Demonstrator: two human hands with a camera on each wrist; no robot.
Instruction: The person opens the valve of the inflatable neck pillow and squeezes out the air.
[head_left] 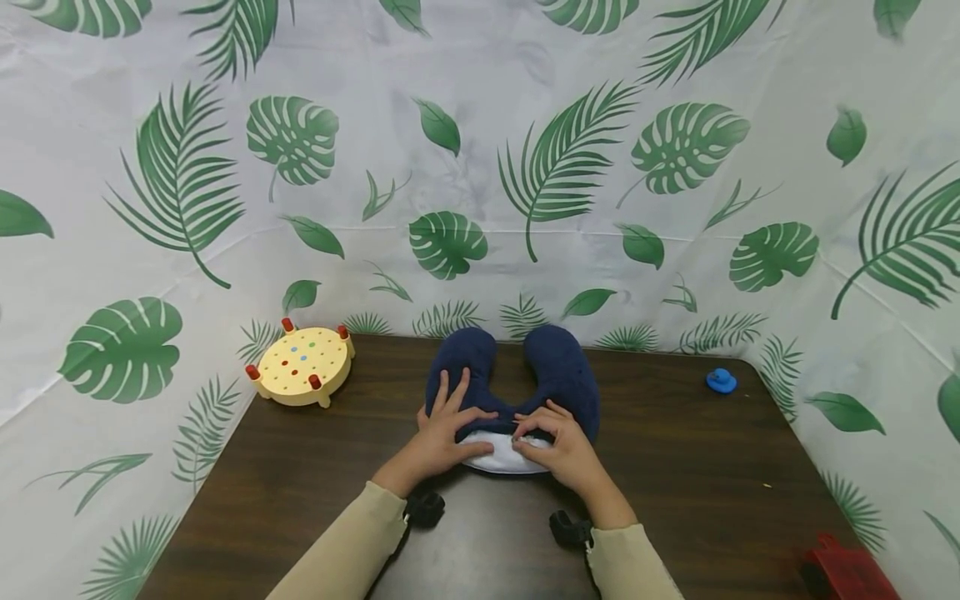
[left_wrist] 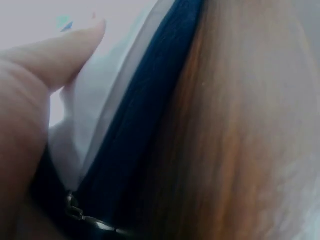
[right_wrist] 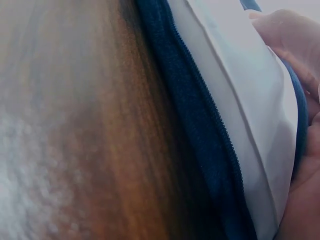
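Note:
A navy U-shaped neck pillow (head_left: 558,367) lies on the table, its two ends toward the back wall. Along its near curve the cover gapes, baring a white inner cushion (head_left: 504,460). My left hand (head_left: 442,432) rests spread on the pillow's left side, fingers fairly straight, with the thumb over the white part. My right hand (head_left: 558,446) bends thumb and index finger together at the opening and pinches the pillow there; exactly which layer is hard to tell. The left wrist view shows a metal zipper pull (left_wrist: 75,209) at one end of the opening; zipper teeth (right_wrist: 205,92) run along the cover's edge in the right wrist view.
A round yellow pegboard stool toy (head_left: 303,367) with red pegs stands at the table's back left. Toward the back right sits a small blue object (head_left: 722,381). A red object (head_left: 851,571) is at the front right corner. Leaf-patterned cloth surrounds the brown table (head_left: 675,500).

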